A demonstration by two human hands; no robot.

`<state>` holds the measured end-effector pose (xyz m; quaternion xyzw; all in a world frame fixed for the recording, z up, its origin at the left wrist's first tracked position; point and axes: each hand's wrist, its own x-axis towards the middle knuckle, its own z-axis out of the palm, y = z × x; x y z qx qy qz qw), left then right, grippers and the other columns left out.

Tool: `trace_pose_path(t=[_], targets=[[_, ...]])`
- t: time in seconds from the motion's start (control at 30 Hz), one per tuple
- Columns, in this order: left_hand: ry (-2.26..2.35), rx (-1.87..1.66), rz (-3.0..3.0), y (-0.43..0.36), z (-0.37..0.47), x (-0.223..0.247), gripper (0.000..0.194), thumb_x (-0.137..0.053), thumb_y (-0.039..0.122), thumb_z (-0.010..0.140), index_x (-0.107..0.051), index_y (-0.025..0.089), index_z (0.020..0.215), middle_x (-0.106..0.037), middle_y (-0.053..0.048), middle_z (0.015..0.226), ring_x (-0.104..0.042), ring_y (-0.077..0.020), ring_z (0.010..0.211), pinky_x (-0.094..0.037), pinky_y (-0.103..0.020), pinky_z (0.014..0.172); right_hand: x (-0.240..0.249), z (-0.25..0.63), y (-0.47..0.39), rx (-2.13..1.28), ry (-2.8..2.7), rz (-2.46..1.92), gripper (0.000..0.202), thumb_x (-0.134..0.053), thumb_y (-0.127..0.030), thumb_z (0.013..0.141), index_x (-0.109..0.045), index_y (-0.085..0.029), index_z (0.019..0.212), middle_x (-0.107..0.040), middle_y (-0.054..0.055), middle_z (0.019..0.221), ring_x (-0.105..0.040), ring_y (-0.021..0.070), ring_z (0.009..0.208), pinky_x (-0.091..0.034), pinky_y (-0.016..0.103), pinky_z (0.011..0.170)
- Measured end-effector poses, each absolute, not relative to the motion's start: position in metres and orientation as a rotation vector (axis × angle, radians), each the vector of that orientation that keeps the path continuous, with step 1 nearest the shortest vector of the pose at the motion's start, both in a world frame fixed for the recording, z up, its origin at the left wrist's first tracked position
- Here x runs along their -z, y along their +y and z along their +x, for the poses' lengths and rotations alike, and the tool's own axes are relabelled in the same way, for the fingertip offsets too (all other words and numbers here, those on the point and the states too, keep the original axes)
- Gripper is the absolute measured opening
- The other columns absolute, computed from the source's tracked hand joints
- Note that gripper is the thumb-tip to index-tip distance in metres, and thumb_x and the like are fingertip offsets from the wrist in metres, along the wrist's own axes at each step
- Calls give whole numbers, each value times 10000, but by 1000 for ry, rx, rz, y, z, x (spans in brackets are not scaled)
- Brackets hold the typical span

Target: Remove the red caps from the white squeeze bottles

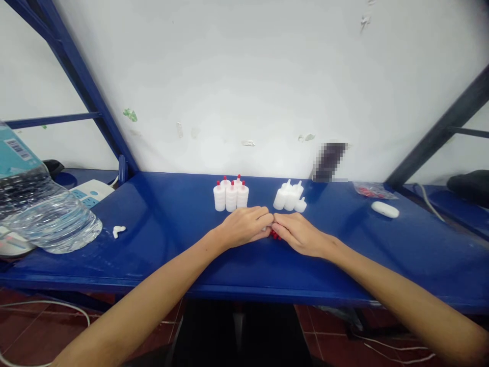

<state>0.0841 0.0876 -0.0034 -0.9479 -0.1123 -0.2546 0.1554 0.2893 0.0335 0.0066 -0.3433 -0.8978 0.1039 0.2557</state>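
Observation:
My left hand [248, 225] is closed around a white bottle, mostly hidden by the fingers, with only a sliver of white showing. Fingertips pinched, my right hand [301, 233] meets it at the bottle's end; what it pinches is hidden. Small red caps [275, 235] lie on the table under and between the hands. Beyond my left hand stand several white squeeze bottles with red caps [231, 196]. Past my right hand is a group of white bottles with bare nozzles [289, 196], one of them shorter or tilted.
The blue table [171, 214] meets a white wall. At left are a large clear water bottle [57, 214], a power strip [91, 192] and a small white bent piece [118, 231]. At right lie a white oval device [385, 209] and a plastic bag with red pieces [374, 191].

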Motion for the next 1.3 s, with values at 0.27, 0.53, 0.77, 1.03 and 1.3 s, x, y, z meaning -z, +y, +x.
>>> trace_pose_path(t=[0.27,0.53,0.77,1.03,1.3], targets=[[-412,979,-2600,99,66,0,254,-396,150,978,-582,189,1147,-639,-45,889,-598,-151,753,-467,-255,647,-12,323,39,-627,-2197,-1127,404,-290,-409,1032,-317,-226,673,-344,-48,605,-319,113,542,-283,272,544],[-515,1000,-2798,96,63,-4,189,-445,207,948,-624,168,991,-688,-40,852,-621,-145,722,-468,-254,654,-22,332,43,-354,-2623,-1495,162,-478,-202,860,-402,-217,717,-486,-35,613,-433,139,579,-259,289,582],[-574,925,-2885,99,63,1,182,-452,237,953,-621,173,975,-698,-36,860,-627,-146,716,-440,-251,638,-17,326,43,-448,-2607,-1482,68,-526,-184,795,-499,-221,745,-532,-47,589,-453,127,542,-289,268,555],[-629,790,-2926,90,70,2,277,-430,392,1010,-573,188,1132,-732,-29,894,-654,-154,662,-396,-232,555,-22,318,35,-292,-2504,-1315,166,-504,-267,890,-522,-209,736,-523,-22,594,-463,151,602,-346,293,633],[-680,773,-2885,85,80,6,447,-500,449,971,-444,190,1331,-730,-41,928,-687,-176,705,-399,-221,523,-4,298,31,-62,-2333,-982,260,-397,-320,1008,-577,-219,851,-579,12,635,-471,175,613,-375,315,639]])
